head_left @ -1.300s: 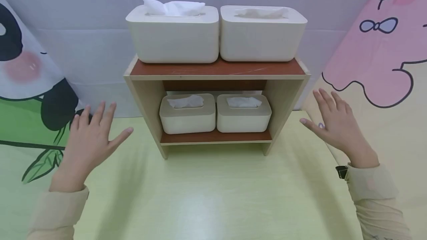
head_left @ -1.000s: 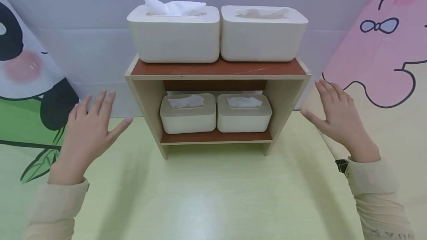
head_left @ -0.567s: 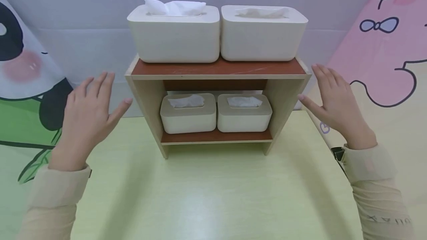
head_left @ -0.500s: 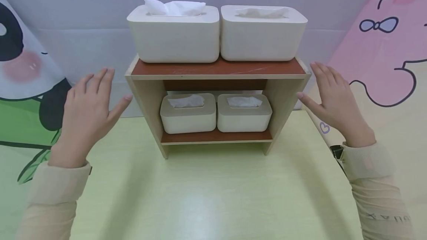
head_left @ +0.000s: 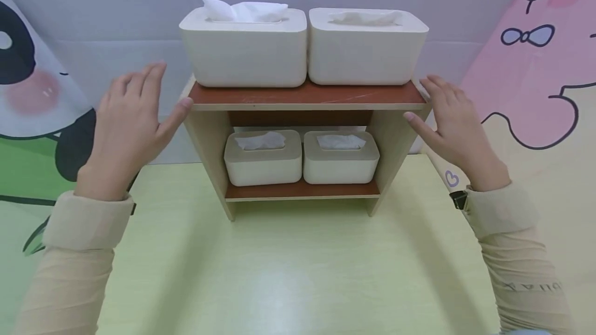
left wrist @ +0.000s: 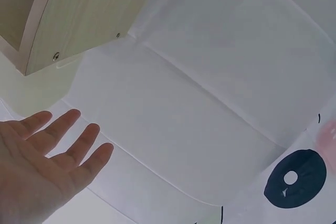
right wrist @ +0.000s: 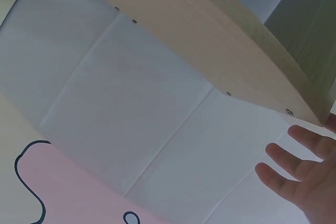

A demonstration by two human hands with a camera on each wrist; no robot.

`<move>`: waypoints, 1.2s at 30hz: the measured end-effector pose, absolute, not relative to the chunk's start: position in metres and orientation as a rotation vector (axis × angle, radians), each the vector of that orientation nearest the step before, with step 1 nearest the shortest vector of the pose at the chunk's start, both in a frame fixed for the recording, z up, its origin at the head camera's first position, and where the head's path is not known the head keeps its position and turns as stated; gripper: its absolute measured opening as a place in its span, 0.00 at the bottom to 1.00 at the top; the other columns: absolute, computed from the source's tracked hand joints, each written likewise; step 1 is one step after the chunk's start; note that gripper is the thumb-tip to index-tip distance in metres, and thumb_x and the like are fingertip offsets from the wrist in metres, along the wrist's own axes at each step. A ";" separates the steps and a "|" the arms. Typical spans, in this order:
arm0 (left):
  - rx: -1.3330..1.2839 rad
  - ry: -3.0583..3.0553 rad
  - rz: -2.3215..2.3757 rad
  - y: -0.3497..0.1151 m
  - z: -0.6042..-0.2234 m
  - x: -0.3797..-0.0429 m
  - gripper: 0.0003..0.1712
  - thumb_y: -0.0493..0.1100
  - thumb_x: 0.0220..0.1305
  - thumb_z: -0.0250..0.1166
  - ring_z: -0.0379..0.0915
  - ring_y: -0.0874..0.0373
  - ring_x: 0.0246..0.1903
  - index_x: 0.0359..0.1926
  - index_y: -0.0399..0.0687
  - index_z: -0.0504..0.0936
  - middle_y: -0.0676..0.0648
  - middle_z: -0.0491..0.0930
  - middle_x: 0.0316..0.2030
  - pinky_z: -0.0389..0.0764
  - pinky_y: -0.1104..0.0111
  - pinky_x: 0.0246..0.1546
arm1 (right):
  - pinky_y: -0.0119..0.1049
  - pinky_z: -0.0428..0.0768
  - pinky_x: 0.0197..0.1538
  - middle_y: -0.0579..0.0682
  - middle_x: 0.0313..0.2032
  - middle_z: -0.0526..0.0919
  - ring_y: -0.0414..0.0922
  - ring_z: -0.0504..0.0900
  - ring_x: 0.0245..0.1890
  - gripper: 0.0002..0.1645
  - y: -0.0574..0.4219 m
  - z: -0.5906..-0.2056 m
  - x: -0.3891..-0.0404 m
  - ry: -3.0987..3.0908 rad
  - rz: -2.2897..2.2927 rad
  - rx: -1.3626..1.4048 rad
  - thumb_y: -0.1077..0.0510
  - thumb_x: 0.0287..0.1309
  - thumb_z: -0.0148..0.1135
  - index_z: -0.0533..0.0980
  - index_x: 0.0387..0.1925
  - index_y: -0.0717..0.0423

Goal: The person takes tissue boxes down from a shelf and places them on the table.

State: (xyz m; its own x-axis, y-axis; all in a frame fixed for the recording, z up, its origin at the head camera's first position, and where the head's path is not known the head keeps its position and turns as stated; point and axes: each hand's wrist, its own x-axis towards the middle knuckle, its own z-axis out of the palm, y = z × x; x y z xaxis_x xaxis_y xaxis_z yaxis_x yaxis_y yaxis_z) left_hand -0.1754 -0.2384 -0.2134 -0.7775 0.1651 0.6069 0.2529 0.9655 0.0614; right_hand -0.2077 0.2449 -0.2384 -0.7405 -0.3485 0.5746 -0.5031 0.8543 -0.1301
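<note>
A small two-tier wooden shelf (head_left: 307, 96) with reddish-brown boards stands on the table. On its top sit two white tissue boxes, the left one (head_left: 244, 58) and the right one (head_left: 365, 58), side by side. Two smaller-looking tissue boxes, one left (head_left: 264, 167) and one right (head_left: 341, 165), rest on the lower board. My left hand (head_left: 130, 123) is raised at the shelf's left side, fingers extended, thumb overlapping the top left corner in the head view. Opposite it, my right hand (head_left: 456, 123) is held up by the right side panel (right wrist: 210, 40), fingers straight, holding nothing.
The pale green table (head_left: 279, 262) spreads in front of the shelf. Behind hangs a whitish cloth (head_left: 139, 19), with a panda print (head_left: 28, 92) at left and a pink animal print (head_left: 526, 81) at right. A dark band (head_left: 458, 199) shows at my right wrist.
Both my hands have moved up and forward, and inward toward the shelf's two top corners. The shelf and the tissue boxes have stayed in place.
</note>
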 end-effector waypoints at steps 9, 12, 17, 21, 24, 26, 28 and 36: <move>-0.282 -2.536 -0.248 -0.233 -0.191 -0.189 0.39 0.61 0.65 0.46 0.56 0.30 0.58 0.69 0.45 0.50 0.30 0.63 0.60 0.57 0.40 0.56 | 0.59 0.58 0.61 0.62 0.63 0.63 0.60 0.61 0.63 0.34 0.235 -0.239 -0.215 -2.467 0.376 0.592 0.44 0.63 0.47 0.60 0.63 0.61; -0.275 -2.566 -0.264 -0.231 -0.183 -0.194 0.40 0.62 0.65 0.45 0.54 0.31 0.60 0.70 0.45 0.49 0.31 0.60 0.63 0.56 0.40 0.57 | 0.59 0.59 0.60 0.62 0.63 0.63 0.60 0.61 0.63 0.33 0.233 -0.240 -0.218 -2.463 0.383 0.589 0.44 0.64 0.45 0.61 0.62 0.62; -0.261 -2.618 -0.292 -0.228 -0.173 -0.203 0.42 0.64 0.64 0.43 0.51 0.32 0.61 0.70 0.45 0.47 0.33 0.56 0.66 0.54 0.40 0.58 | 0.56 0.58 0.63 0.64 0.61 0.65 0.59 0.62 0.63 0.32 0.230 -0.243 -0.223 -2.435 0.395 0.606 0.44 0.65 0.44 0.62 0.60 0.64; -0.264 -2.646 -0.321 -0.225 -0.167 -0.208 0.43 0.65 0.64 0.42 0.49 0.33 0.63 0.71 0.46 0.46 0.36 0.53 0.68 0.52 0.43 0.61 | 0.55 0.58 0.64 0.64 0.61 0.65 0.59 0.62 0.63 0.32 0.229 -0.245 -0.225 -2.444 0.420 0.601 0.44 0.66 0.43 0.63 0.59 0.65; -0.266 -2.657 -0.341 -0.223 -0.164 -0.212 0.43 0.65 0.64 0.42 0.48 0.34 0.64 0.71 0.47 0.45 0.37 0.52 0.68 0.51 0.43 0.62 | 0.54 0.57 0.64 0.64 0.62 0.64 0.59 0.61 0.64 0.32 0.229 -0.246 -0.225 -2.461 0.441 0.593 0.45 0.66 0.42 0.62 0.59 0.67; -0.273 -2.655 -0.347 -0.222 -0.162 -0.214 0.43 0.66 0.64 0.42 0.49 0.34 0.64 0.71 0.47 0.45 0.38 0.52 0.68 0.52 0.43 0.61 | 0.53 0.57 0.65 0.64 0.62 0.64 0.59 0.61 0.64 0.32 0.229 -0.246 -0.225 -2.471 0.448 0.589 0.44 0.66 0.42 0.62 0.59 0.67; -0.285 -2.652 -0.348 -0.221 -0.160 -0.216 0.43 0.66 0.64 0.42 0.49 0.33 0.64 0.71 0.47 0.46 0.37 0.53 0.68 0.52 0.43 0.61 | 0.53 0.57 0.65 0.64 0.62 0.63 0.59 0.60 0.64 0.32 0.229 -0.246 -0.224 -2.482 0.454 0.584 0.44 0.66 0.41 0.61 0.59 0.67; -0.318 -2.679 -0.342 -0.220 -0.150 -0.222 0.43 0.66 0.64 0.41 0.49 0.34 0.64 0.70 0.45 0.46 0.38 0.52 0.68 0.52 0.43 0.61 | 0.62 0.60 0.58 0.61 0.64 0.61 0.62 0.61 0.63 0.34 0.229 -0.244 -0.221 -2.546 0.429 0.532 0.40 0.67 0.37 0.60 0.61 0.63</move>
